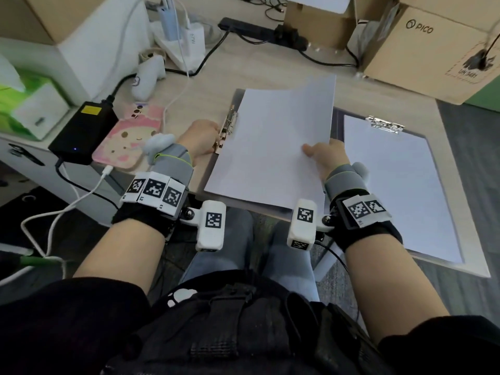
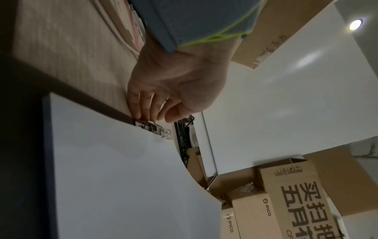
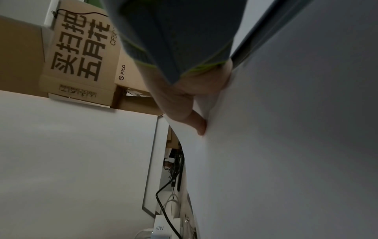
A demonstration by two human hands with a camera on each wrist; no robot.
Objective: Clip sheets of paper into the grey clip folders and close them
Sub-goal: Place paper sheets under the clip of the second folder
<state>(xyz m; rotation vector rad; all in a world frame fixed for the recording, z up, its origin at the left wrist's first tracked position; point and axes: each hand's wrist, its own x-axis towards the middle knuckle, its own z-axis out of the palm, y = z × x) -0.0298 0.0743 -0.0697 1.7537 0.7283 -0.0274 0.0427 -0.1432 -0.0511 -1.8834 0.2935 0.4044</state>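
Landmark: the metal clip (image 1: 228,127) on the left edge of the open grey clip folder (image 1: 238,97).

Left of the clip: left hand (image 1: 201,139), fingers (image 2: 143,108) curled down onto the clip's lever end. My read: it's pressing the lever so the clip stays lifted for the paper.

Right of the clip: one white sheet (image 1: 270,147) lies tilted across the folder, its left edge at the clip, apparently not yet seated under it.

Further right of the clip: right hand (image 1: 328,158) pinches the sheet's right edge, thumb on top, other fingers hidden beneath. Probably there to steer the sheet into the clip.

Far right of the clip: second folder (image 1: 339,123) on the table (image 1: 270,69), its sheet already under its own top clip (image 1: 384,125), cover not closed.
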